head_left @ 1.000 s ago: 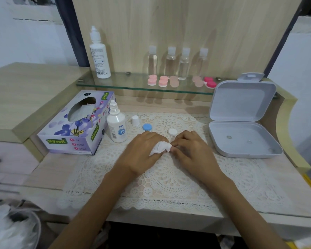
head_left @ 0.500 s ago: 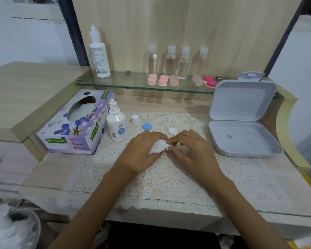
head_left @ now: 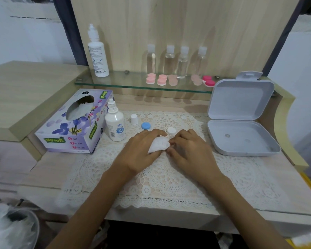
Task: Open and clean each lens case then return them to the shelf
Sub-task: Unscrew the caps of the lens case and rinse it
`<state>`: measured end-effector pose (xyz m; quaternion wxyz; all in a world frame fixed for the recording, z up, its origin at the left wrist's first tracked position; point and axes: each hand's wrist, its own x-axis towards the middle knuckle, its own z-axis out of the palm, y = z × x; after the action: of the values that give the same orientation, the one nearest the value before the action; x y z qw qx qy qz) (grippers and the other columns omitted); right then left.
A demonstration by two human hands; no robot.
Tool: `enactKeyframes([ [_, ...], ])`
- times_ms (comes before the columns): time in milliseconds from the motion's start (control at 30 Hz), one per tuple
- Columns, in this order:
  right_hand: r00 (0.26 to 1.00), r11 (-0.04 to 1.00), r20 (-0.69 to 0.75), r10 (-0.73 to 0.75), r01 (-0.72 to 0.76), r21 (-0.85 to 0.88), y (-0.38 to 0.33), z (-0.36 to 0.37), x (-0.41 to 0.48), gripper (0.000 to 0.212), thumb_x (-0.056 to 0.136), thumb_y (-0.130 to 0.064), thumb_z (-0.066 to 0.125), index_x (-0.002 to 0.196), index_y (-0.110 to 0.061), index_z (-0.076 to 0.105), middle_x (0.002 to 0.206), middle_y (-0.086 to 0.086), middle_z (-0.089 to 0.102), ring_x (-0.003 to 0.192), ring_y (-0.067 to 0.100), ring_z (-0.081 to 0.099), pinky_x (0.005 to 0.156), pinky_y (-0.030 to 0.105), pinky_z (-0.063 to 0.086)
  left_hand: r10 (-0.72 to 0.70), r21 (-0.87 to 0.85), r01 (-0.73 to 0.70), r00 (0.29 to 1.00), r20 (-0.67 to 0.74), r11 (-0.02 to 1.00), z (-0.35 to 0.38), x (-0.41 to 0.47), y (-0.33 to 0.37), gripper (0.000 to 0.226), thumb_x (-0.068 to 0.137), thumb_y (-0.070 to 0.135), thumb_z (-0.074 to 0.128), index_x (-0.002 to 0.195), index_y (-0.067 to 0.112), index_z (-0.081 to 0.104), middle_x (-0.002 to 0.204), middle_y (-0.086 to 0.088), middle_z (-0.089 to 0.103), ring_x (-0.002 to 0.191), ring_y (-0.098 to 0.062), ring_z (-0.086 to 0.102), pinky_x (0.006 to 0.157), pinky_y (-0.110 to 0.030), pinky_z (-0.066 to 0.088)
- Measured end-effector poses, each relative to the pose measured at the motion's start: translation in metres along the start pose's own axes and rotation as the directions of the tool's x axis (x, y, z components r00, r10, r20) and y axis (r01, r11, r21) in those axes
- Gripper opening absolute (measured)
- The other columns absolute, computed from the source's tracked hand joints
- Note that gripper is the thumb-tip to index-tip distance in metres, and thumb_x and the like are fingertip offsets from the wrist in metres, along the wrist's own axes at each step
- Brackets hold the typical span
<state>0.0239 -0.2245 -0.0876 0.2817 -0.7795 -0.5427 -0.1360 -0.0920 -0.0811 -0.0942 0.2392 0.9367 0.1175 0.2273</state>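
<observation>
Found both hands together on the lace mat point(head_left: 169, 180), a little toward its far edge. Saw the left hand point(head_left: 142, 151) curled round a crumpled white tissue point(head_left: 159, 145), thumb and fingers bunching it. Saw the right hand point(head_left: 188, 150) knuckles-up just beside it, fingertips bent down against the tissue's right side; could not tell whether it pinched anything. Could not make out the lens case under work: possibly hidden beneath the tissue and those fingertips.

Noted a white cap point(head_left: 171, 130) on the mat just beyond the right hand, and a blue cap point(head_left: 145, 125) just beyond the left. Spotted a small bottle cap point(head_left: 134, 119) nearer the mat's far left corner, beside a solution bottle point(head_left: 115, 125) standing upright at the mat's left edge, nozzle bare. Found a tissue box point(head_left: 75, 123) at the left end of the worktop, just beside that bottle. Found a grey hinged box point(head_left: 241, 139) lying open at the right end, lid raised toward the back.

Counted five lens cases point(head_left: 162, 80) in a row along the front edge of the glass shelf point(head_left: 126, 81): two pink, two pale, one magenta at the right end. Saw four clear bottles point(head_left: 169, 60) upright behind them and a tall white bottle point(head_left: 98, 53) near the shelf's left end.
</observation>
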Motion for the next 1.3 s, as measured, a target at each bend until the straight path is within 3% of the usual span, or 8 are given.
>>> enactKeyframes([
  [233,0.984,0.941,0.132,0.118,-0.153,0.301,0.008,0.002,0.006,0.014,0.081,-0.026,0.072,0.09,-0.016,0.067,0.087,-0.007,0.054,0.088,0.015,0.043,0.072,0.021,0.035,-0.002,-0.009,0.002,1.0,0.011,1.0,0.0,0.0,0.0,0.044,0.079,0.044,0.051,0.122,0.033,0.05,0.11,0.003,0.063,0.1,-0.017,0.059,0.083,-0.04,0.049],
  [333,0.982,0.906,0.11,0.156,-0.187,0.38,0.008,0.001,0.006,0.013,0.078,-0.021,0.076,0.087,-0.014,0.07,0.084,-0.002,0.058,0.086,0.015,0.047,0.071,0.016,0.033,0.0,-0.022,0.0,1.0,0.014,1.0,0.0,0.0,-0.001,0.047,0.078,0.05,0.049,0.122,0.032,0.05,0.11,0.003,0.063,0.099,-0.016,0.06,0.083,-0.04,0.049],
  [433,0.982,0.895,0.074,0.176,-0.191,0.403,0.008,0.001,0.005,0.008,0.082,-0.021,0.071,0.087,-0.015,0.07,0.083,-0.003,0.059,0.083,0.013,0.051,0.072,0.022,0.039,-0.02,-0.041,0.02,1.0,-0.001,0.999,0.0,0.001,0.0,0.043,0.081,0.043,0.058,0.122,0.03,0.052,0.108,0.003,0.064,0.099,-0.015,0.059,0.082,-0.04,0.049],
  [600,0.995,0.955,-0.003,0.102,-0.097,0.282,0.003,0.001,0.002,0.021,0.086,-0.035,0.051,0.09,-0.018,0.064,0.085,-0.01,0.056,0.082,0.01,0.05,0.069,0.026,0.044,-0.031,-0.038,0.031,1.0,0.005,0.999,-0.001,0.001,0.002,0.044,0.081,0.041,0.06,0.123,0.03,0.051,0.107,0.004,0.063,0.099,-0.013,0.058,0.082,-0.039,0.049],
  [767,0.999,0.998,-0.041,0.028,-0.026,0.062,0.0,0.001,-0.002,0.027,0.088,-0.034,0.05,0.092,-0.014,0.068,0.085,-0.004,0.058,0.08,0.013,0.049,0.063,0.033,0.047,-0.041,-0.043,0.041,0.999,0.007,0.998,0.001,0.001,0.001,0.045,0.08,0.044,0.058,0.124,0.032,0.05,0.111,0.005,0.062,0.103,-0.013,0.058,0.085,-0.038,0.049],
  [933,1.0,1.0,-0.023,0.008,-0.008,0.022,-0.002,0.001,0.0,0.035,0.085,-0.043,0.047,0.09,-0.016,0.068,0.085,-0.007,0.06,0.08,0.012,0.048,0.064,0.028,0.042,-0.036,-0.024,0.036,0.999,0.003,0.999,0.0,0.001,0.0,0.047,0.078,0.042,0.055,0.124,0.033,0.049,0.112,0.005,0.061,0.103,-0.014,0.057,0.086,-0.036,0.048],
  [1133,0.979,0.911,0.157,0.128,-0.178,0.372,0.005,0.0,0.005,0.018,0.085,-0.04,0.054,0.089,-0.024,0.062,0.084,-0.015,0.051,0.086,0.005,0.04,0.07,0.019,0.03,-0.012,-0.021,0.012,1.0,-0.012,1.0,0.002,0.0,-0.002,0.046,0.08,0.042,0.059,0.124,0.034,0.048,0.113,0.006,0.06,0.102,-0.012,0.056,0.085,-0.036,0.049],
  [1300,0.949,0.72,0.086,0.304,-0.287,0.631,0.004,-0.01,0.003,0.012,0.089,-0.018,0.063,0.079,-0.01,0.062,0.083,0.007,0.06,0.072,0.014,0.053,0.064,0.019,0.041,0.002,-0.029,-0.002,1.0,-0.015,1.0,0.001,0.0,-0.001,0.05,0.084,0.036,0.064,0.128,0.036,0.04,0.112,0.004,0.06,0.097,-0.011,0.056,0.078,-0.03,0.049],
])
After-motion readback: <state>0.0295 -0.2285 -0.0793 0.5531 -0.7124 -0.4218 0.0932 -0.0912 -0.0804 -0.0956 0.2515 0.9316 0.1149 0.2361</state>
